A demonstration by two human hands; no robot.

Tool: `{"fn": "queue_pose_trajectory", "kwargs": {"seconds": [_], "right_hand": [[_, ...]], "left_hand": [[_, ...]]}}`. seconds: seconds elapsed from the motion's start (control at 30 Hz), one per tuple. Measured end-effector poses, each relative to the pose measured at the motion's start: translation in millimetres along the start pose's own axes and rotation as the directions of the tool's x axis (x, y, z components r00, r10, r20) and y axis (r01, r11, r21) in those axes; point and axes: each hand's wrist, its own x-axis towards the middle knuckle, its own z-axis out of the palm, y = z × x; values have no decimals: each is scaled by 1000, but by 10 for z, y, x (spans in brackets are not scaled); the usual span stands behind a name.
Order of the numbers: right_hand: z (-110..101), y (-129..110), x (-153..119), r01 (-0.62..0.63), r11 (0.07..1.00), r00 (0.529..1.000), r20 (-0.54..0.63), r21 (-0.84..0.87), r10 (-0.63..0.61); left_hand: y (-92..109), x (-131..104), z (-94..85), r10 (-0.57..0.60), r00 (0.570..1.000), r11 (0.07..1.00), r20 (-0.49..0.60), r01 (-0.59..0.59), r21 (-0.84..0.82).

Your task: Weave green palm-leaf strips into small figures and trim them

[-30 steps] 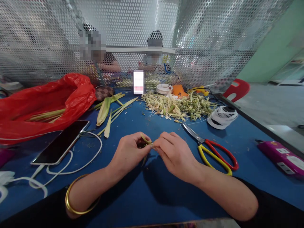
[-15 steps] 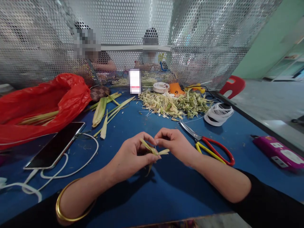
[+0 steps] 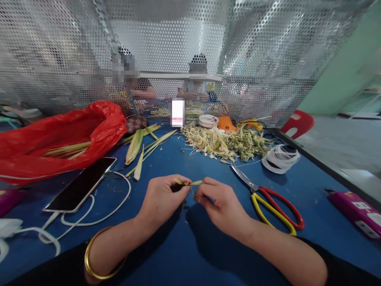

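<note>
Between thumb and fingers, my left hand (image 3: pixel 162 200) pinches a small bundle of pale yellow-green husk strips (image 3: pixel 186 183) above the blue table (image 3: pixel 166 254). My right hand (image 3: pixel 224 204) is closed close beside it, its fingertips pinched on a thin thread (image 3: pixel 192 190) that runs down from the bundle. One end of the husk points toward the right fingertips. To the right of that hand lie scissors (image 3: pixel 253 186) with one red and one yellow handle, blades half apart. Farther back is a heap of small tied husk pieces (image 3: pixel 214 141).
Left are a red plastic bag (image 3: pixel 104 119), a phone (image 3: pixel 80 186) with a white cable, and loose husk leaves (image 3: pixel 135 147). A white spool (image 3: pixel 281 159) and a purple pouch (image 3: pixel 357 208) sit right. Behind a perforated metal screen (image 3: pixel 166 39), two people sit.
My right hand has turned and come down beside the bundle, with the thread now running below it. The left hand has tilted the bundle. The whole view has shifted slightly.
</note>
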Motion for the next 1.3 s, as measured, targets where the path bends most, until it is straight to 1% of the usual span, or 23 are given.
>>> {"fn": "queue_pose_trajectory", "kwargs": {"seconds": [0.07, 0.2, 0.27, 0.3, 0.33, 0.37, 0.43, 0.47, 0.5, 0.53, 0.57, 0.6, 0.67, 0.73, 0.83, 0.9, 0.97, 1.0, 1.07, 1.1, 1.13, 1.2, 1.3], "right_hand": [[49, -22, -20, 51, 993, 999, -5, -107, -52], [114, -53, -18, 46, 942, 997, -35, -334, -62], [122, -54, -9, 51, 930, 995, -59, -363, -77], [120, -49, -4, 53, 938, 993, -77, -342, -84], [114, -41, 2, 52, 955, 992, -96, -293, -84], [105, -31, 8, 49, 974, 991, -114, -223, -76], [73, -9, 24, 35, 997, 990, -137, -69, -45], [53, 1, 33, 31, 999, 990, -136, -13, -32], [31, 10, 42, 27, 999, 991, -131, 20, -24], [9, 16, 48, 24, 999, 992, -124, 34, -20], [-12, 21, 53, 23, 999, 993, -114, 33, -19], [-30, 23, 55, 21, 999, 995, -95, 26, -19], [-56, 22, 52, 16, 1000, 1000, -19, 10, -16], [-74, 14, 41, 12, 1000, 996, 85, -7, -11], [-107, -4, 25, -1, 999, 978, 208, -37, 9], [-141, -9, 19, -12, 998, 966, 257, -65, 28], [-176, -5, 13, -21, 996, 956, 289, -92, 47], [-190, -1, 10, -24, 995, 953, 298, -101, 53], [-207, 6, 4, -24, 994, 952, 302, -104, 54], [-209, 8, 0, -20, 995, 953, 300, -101, 50], [-206, 8, -3, -16, 995, 954, 296, -96, 43], [-194, 3, -8, -5, 996, 957, 290, -85, 29], [-170, -13, -11, 19, 997, 954, 299, -74, 4]], "left_hand": [[8, 0, 16, 6, 1000, 1000, -14, -5, 26], [-3, 30, 35, -7, 999, 998, -54, 11, 65], [-30, 38, 27, 55, 996, 986, -66, -44, 163], [-46, 33, 19, 133, 989, 959, -66, -112, 259], [-60, 22, 9, 242, 969, 899, -49, -205, 387], [-69, 4, -2, 374, 928, 794, -9, -314, 521], [-69, -51, -20, 613, 782, 481, 114, -484, 731], [-58, -87, -23, 678, 712, 323, 182, -512, 796], [-42, -126, -19, 703, 670, 200, 238, -508, 838], [-24, -166, -6, 694, 665, 120, 276, -485, 866], [-5, -207, 17, 662, 689, 79, 295, -456, 887], [11, -247, 52, 615, 729, 67, 300, -428, 901], [37, -321, 149, 514, 803, 84, 301, -397, 914], [69, -386, 255, 410, 862, 132, 297, -379, 916], [176, -454, 310, 228, 927, 262, 300, -355, 898], [280, -459, 209, 131, 933, 391, 334, -358, 848], [365, -417, 3, 80, 922, 541, 379, -359, 760], [385, -376, -118, 80, 918, 587, 388, -358, 726], [370, -264, -339, 90, 950, 605, 299, -290, 742], [338, -203, -419, 104, 957, 615, 271, -276, 738], [295, -146, -471, 120, 952, 641, 283, -292, 710], [196, -62, -492, 110, 930, 722, 350, -317, 615], [75, -19, -402, 81, 892, 800, 444, -324, 505]]}}
